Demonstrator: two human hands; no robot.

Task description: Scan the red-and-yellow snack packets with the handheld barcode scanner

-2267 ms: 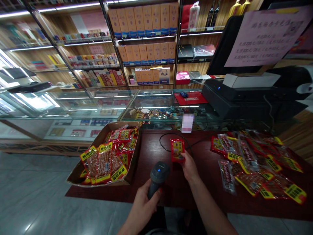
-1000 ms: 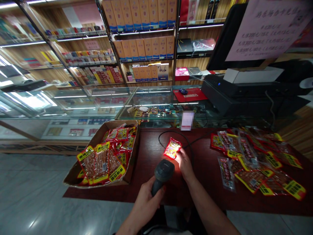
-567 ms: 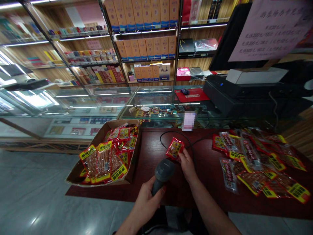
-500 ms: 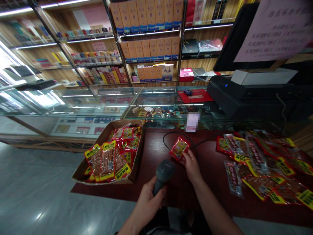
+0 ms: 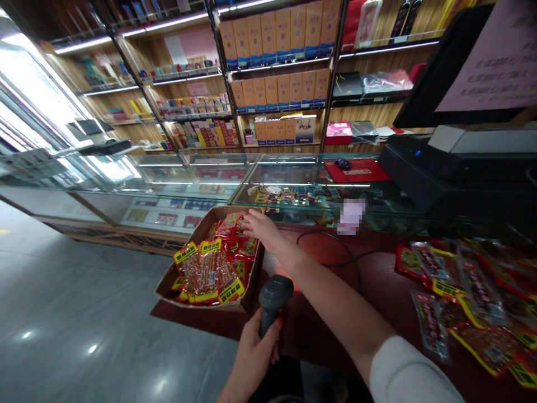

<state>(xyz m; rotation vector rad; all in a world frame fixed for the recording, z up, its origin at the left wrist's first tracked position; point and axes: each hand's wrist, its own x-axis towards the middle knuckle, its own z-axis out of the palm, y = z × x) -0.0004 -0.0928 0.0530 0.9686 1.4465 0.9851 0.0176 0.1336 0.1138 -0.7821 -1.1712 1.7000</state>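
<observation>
In my left hand is a dark grey handheld barcode scanner, its head raised over the dark red-brown table. My right hand reaches across to the far right side of a cardboard box, fingers stretched over the red snack packets inside. Its fingertips are at the packets, and no packet shows clearly gripped. Nearer in the box lie clear packets of brown snack strips with yellow and red edges.
More snack packets are heaped at the table's right. A black cable loops behind my right forearm. A glass display counter runs along the back, with a black monitor at right and stocked shelves beyond.
My right hand has moved left from beside the scanner to the box; the red packet it held is no longer visible in it. The view has turned left. My left hand keeps the scanner.
</observation>
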